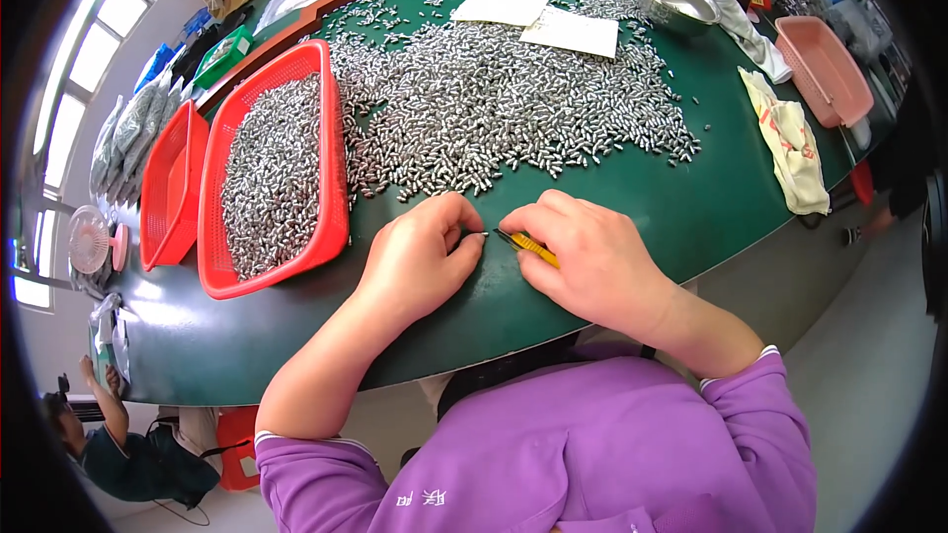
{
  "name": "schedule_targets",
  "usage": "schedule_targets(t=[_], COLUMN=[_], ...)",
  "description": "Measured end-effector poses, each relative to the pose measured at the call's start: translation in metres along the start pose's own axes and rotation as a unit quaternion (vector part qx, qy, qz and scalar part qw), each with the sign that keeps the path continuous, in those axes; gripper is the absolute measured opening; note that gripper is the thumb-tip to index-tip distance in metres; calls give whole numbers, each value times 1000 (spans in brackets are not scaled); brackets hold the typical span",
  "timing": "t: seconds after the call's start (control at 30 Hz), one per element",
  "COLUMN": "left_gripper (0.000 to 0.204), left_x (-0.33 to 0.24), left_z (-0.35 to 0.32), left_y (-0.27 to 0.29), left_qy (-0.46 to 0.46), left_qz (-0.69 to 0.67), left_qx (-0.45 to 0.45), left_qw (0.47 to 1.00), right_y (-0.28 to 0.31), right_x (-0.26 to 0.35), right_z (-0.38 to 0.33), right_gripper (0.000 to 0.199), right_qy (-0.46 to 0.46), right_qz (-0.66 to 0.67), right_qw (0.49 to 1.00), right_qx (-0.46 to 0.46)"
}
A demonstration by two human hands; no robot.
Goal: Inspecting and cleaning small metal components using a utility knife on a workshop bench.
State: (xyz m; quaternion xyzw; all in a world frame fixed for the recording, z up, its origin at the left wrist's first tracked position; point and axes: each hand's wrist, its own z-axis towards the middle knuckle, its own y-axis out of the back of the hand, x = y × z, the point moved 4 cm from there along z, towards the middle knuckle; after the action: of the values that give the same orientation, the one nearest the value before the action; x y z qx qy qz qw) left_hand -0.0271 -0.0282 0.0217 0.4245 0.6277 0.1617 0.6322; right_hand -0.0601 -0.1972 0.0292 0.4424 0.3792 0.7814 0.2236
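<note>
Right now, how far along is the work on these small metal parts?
Looks done: a red basket heaped with small metal parts, though I cannot tell whether they are finished. In hand: the left hand pinches one part against the yellow-handled tool in the right hand. Left: a large loose pile on the green table.

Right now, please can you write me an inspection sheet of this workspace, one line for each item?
Surface: green table, mostly covered.
Job's things: small metal piece at left hand's fingertips; yellow tool in right hand, tip at the piece.
Clutter: loose heap of metal pieces; red basket full of them; empty red basket; pink basket; steel bowl; paper sheets; cloths.
Grippers: left hand pinching the piece; right hand closed on the tool.
Cables: nothing seen.
Surroundings: windows at left; another person seated below.
</note>
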Motion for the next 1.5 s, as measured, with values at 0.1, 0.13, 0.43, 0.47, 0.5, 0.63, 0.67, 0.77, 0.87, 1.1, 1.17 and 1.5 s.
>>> schedule_targets(t=[0.1, 0.13, 0.43, 0.47, 0.5, 0.63, 0.67, 0.77, 0.87, 1.1, 1.17, 1.5], left_gripper=[14, 13, 14, 14, 14, 14, 14, 14, 14, 13, 12, 16], left_x=[-2, -2, 1, 2, 2, 4, 5, 5, 5, 5, 6, 19], left_z=[-2, -2, -2, -2, -1, 1, 2, 2, 4, 2, 6, 13], left_y=[1, 1, -1, -1, -1, -2, -3, -4, -3, 2, 3, 2], left_qy=[4, 6, 11, 8, 8, 15, 18, -13, -2, 15, 17, 47], left_qz=[1, 3, 16, 10, 11, 2, -1, -34, -27, -15, -46, -563], left_qx=[-8, -8, -10, -13, -12, -3, 0, -30, -14, 29, 34, 121], left_qw=[1000, 1000, 1000, 1000, 1000, 1000, 1000, 999, 1000, 999, 998, 816], right_y=[-3, -3, -8, -9, -8, -5, -5, -7, -6, 1, 18, 21], right_x=[1, 2, -2, -3, -5, -12, -14, -20, -19, -25, -31, -53], right_z=[-1, -1, 3, 4, 5, 12, 14, 21, 25, 27, 34, 83], right_gripper=[13, 13, 12, 11, 11, 19, 20, 21, 21, 19, 17, 7], right_qy=[-10, -11, -22, -27, -27, -61, -71, -61, -40, -46, -15, 118], right_qz=[10, 18, 66, 78, 78, 115, 124, 151, 114, 101, 24, -63], right_qw=[1000, 1000, 998, 997, 997, 989, 986, 980, 984, 989, 999, 990], right_qx=[-3, -5, -7, -2, -3, 64, 84, 116, 130, 99, -24, -35])
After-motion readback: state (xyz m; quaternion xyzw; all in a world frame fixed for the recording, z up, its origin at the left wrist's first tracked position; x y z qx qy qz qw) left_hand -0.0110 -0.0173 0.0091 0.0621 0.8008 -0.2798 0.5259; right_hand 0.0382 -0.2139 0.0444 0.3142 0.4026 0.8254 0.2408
